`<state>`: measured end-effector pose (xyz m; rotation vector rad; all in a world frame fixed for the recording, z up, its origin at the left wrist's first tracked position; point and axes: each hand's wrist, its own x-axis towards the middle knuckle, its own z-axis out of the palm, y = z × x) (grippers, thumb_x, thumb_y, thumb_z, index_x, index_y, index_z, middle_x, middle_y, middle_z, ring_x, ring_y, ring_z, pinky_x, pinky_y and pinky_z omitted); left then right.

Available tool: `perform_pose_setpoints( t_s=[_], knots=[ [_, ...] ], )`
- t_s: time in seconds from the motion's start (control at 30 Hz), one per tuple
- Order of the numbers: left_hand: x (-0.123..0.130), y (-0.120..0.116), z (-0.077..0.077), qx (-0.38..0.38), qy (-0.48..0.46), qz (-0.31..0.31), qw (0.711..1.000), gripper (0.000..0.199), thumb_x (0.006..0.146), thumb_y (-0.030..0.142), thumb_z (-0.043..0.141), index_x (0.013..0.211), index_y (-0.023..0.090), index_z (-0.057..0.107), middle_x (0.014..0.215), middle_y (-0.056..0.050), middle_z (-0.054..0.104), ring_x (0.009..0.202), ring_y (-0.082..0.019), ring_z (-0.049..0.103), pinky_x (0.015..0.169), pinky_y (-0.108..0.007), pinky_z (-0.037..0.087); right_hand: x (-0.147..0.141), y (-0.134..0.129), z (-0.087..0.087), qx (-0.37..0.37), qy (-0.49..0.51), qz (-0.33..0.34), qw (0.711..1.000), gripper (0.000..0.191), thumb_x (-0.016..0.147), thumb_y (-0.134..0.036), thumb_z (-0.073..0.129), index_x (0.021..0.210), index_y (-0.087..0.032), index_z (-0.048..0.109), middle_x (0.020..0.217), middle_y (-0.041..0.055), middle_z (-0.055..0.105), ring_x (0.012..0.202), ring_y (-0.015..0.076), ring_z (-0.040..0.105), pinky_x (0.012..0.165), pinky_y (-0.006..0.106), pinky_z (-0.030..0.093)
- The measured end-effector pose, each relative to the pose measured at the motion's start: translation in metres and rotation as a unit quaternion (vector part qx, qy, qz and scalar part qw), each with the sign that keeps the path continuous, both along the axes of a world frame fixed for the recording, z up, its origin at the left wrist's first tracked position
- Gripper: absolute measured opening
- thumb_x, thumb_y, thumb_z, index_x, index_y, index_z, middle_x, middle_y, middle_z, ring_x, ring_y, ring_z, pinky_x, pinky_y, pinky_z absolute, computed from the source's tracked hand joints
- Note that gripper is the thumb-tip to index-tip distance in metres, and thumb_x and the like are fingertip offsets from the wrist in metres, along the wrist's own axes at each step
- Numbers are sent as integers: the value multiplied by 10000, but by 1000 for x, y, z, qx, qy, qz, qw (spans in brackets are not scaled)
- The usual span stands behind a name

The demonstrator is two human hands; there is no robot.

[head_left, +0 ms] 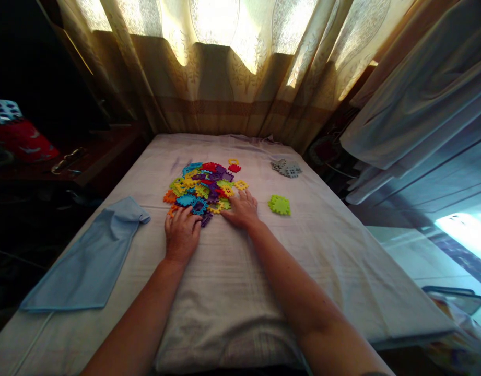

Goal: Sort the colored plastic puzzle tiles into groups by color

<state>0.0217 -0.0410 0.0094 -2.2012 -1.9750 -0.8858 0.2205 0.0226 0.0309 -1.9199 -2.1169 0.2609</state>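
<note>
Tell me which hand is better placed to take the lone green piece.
Probably the right hand: it is at the right edge of the pile, nearer the lone green piece; the left hand is farther left.

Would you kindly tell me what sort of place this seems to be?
Probably a room in a home: sunlit patterned curtains, a cloth-covered table, and pale fabric hanging at the right.

Cloth-covered desk (322, 261) carried a multicolour piece pile (203, 184), lone green piece (279, 205), grey pieces (288, 168), blue fabric (91, 256).
</note>
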Motion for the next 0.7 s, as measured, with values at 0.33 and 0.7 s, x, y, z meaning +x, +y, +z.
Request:
perform_pose_setpoints(
  t_s=[0.33,0.7],
  knots=[
    [-3,2,-1,-8,-17,9,1000,203,875,269,525,941,257,716,1324,-86,633,1307,-329,491,1108,-600,307,10,-8,-17,109,89,15,990,371,742,-510,742,973,-223,696,1432,128,511,1443,350,270,1135,566,210],
    [-4,2,-1,-19,-8,5,1000,227,882,280,517,966,254,726,1341,-85,624,1322,-313,487,1133,-571,298,36,6,-14,95,291,25,952,321,813,-522,626,732,-230,731,1123,96,710,1253,256,543,1183,469,216]
  ],
)
